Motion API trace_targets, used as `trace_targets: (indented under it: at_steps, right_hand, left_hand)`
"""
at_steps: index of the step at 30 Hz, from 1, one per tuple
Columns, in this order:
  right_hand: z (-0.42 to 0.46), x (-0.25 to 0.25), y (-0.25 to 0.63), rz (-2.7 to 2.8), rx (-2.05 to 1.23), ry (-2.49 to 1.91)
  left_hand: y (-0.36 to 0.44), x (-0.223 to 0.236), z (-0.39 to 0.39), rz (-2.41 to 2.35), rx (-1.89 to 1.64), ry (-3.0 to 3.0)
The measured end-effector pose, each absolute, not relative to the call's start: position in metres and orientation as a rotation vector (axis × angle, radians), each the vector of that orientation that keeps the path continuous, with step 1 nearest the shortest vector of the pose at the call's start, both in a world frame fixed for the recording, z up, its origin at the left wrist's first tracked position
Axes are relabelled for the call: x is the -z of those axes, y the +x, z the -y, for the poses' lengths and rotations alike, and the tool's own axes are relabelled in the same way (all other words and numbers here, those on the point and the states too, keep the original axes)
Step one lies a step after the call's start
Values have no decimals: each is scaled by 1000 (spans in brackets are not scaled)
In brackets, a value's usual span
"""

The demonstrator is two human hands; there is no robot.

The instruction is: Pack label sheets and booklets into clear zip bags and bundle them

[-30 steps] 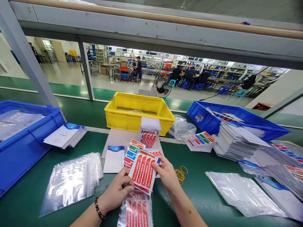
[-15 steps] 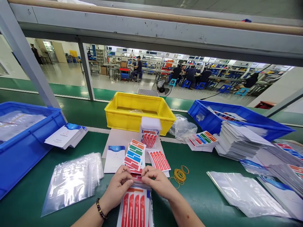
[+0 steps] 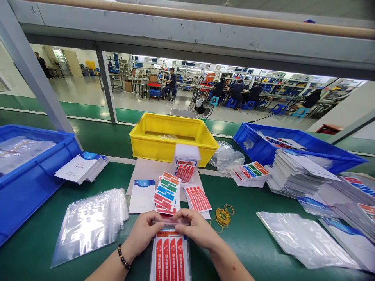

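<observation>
A clear plastic zip bag [image 3: 170, 255] with red-striped label sheets inside lies in front of me. My left hand [image 3: 145, 230] pinches its top edge between thumb and fingers. Close beside it, my right hand [image 3: 195, 228] grips the same edge from the other side. Just beyond my fingers sits a pile of colourful label sheets [image 3: 167, 192]. To its right are red label sheets [image 3: 197, 198], and to its left a white booklet with a blue top [image 3: 142, 197]. Yellow rubber bands [image 3: 222, 217] lie right of my right hand.
A yellow bin [image 3: 172, 152] stands behind a stack of filled bags [image 3: 186, 164]. Blue bins [image 3: 38, 168] flank the bench on both sides. Empty clear bags [image 3: 92, 222] lie at left; more bags [image 3: 301, 238] and stacked booklets [image 3: 295, 175] occupy the right.
Both hands have come slightly nearer to me, and the thumbs now press along the bag's top edge. The filled bag lies flatter and straighter, with its labels more plainly visible.
</observation>
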State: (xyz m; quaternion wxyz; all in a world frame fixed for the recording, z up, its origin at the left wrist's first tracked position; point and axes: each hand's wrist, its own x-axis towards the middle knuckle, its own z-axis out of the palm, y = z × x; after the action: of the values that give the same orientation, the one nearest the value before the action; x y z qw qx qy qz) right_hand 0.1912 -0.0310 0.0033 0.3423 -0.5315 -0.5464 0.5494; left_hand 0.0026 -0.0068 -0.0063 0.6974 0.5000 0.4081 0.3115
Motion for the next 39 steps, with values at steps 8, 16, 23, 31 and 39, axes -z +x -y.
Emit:
trace_targets:
  at_steps: [8,16,23,31,39]
  right_hand:
    - [32,-7,182,1582,-1240,-1449]
    - [39,-1,172,1751,-1113,-1502]
    - [40,-3,176,1895,-1012,-1458]
    - [40,-1,179,1979,-577,-1532]
    - [36,9,178,1901,-472,-1469]
  left_hand:
    - [3,6,9,-947,-677,1268]
    - [10,9,12,-956,-623,1421]
    - [-17,-13,18,-1088,-752,1828]
    - [-109,-22,10,-1985,-84,1911]
    - [-140,-2,7,-1963,129,1913]
